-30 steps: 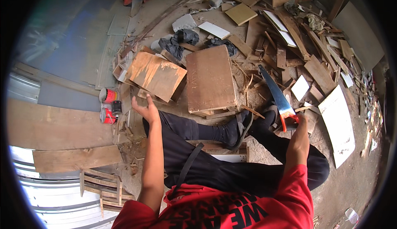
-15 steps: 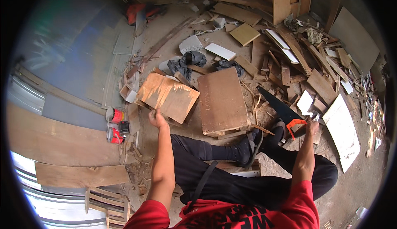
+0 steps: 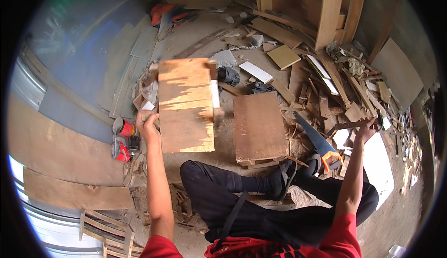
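My left hand (image 3: 150,126) grips the left edge of a wooden box (image 3: 186,113), raised and tilted, its top sheet of plywood splintered and partly peeled. To its right a second brown wooden box (image 3: 260,127) rests on the floor. My right hand (image 3: 366,131) is closed round what looks like a hammer (image 3: 348,125), its brown handle pointing left and a dark head beside the fingers. Beside my foot lies a handsaw (image 3: 316,137) with a dark blade and an orange handle, below and left of the right hand.
Scrap boards (image 3: 321,78) heap up at the far right, with a white panel (image 3: 378,165) near my right knee. Red paint cans (image 3: 122,151) stand at the left. Black plastic (image 3: 229,76) and a yellowish board (image 3: 284,56) lie beyond the boxes.
My left hand has lifted and turned the splintered box, moving left. My right hand has risen and moved right with the hammer, which now shows clear of the saw handle.
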Demonstrator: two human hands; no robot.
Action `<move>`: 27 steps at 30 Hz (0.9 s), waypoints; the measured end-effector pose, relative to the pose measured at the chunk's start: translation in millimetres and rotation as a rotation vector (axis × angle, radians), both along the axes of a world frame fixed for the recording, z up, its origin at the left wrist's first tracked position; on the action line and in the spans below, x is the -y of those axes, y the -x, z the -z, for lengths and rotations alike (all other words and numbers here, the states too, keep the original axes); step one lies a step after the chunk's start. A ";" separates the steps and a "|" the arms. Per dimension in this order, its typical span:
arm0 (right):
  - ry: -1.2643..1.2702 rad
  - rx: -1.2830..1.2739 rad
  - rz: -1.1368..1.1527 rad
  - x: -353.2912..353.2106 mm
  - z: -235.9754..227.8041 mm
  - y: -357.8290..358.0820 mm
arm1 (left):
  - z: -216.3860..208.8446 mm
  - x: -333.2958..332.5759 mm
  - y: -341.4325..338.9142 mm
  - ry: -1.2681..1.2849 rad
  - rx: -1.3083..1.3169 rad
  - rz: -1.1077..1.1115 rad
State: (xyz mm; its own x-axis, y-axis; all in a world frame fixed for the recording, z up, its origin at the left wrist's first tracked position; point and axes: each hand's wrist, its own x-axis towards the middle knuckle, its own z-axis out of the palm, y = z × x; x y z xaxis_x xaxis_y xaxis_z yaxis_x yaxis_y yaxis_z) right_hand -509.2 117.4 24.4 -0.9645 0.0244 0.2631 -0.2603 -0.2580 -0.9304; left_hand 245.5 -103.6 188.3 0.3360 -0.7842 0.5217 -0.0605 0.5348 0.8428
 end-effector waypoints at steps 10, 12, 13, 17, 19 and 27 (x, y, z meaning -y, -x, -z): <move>-0.155 0.101 -0.911 -0.3 -185.4 -194.0 | -84.8 3.2 100.1 0.060 0.080 0.329; -0.272 -0.135 -0.947 -12.9 -217.3 -237.9 | -91.2 19.0 100.8 0.063 0.074 0.333; -0.307 -0.246 -0.927 -18.2 -216.5 -244.0 | -92.1 27.6 96.3 0.027 0.010 0.372; -0.467 -0.186 -1.001 -25.5 -252.5 -252.8 | -95.8 48.7 100.8 -0.034 -0.078 0.511; -0.444 -0.133 -1.072 -22.7 -269.8 -248.3 | -105.4 59.1 110.9 -0.080 -0.042 0.613; -0.793 -0.645 -0.761 25.7 -275.3 -208.6 | -58.1 114.3 178.3 -0.246 -0.036 0.880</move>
State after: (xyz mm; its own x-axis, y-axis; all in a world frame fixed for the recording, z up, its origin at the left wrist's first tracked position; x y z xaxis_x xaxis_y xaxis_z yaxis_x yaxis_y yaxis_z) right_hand -300.7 91.7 299.6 -0.3577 -0.8547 0.3763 -0.7528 0.0255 -0.6578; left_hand 67.2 -217.9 246.4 -0.4227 -0.8529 0.3065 0.3126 0.1802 0.9326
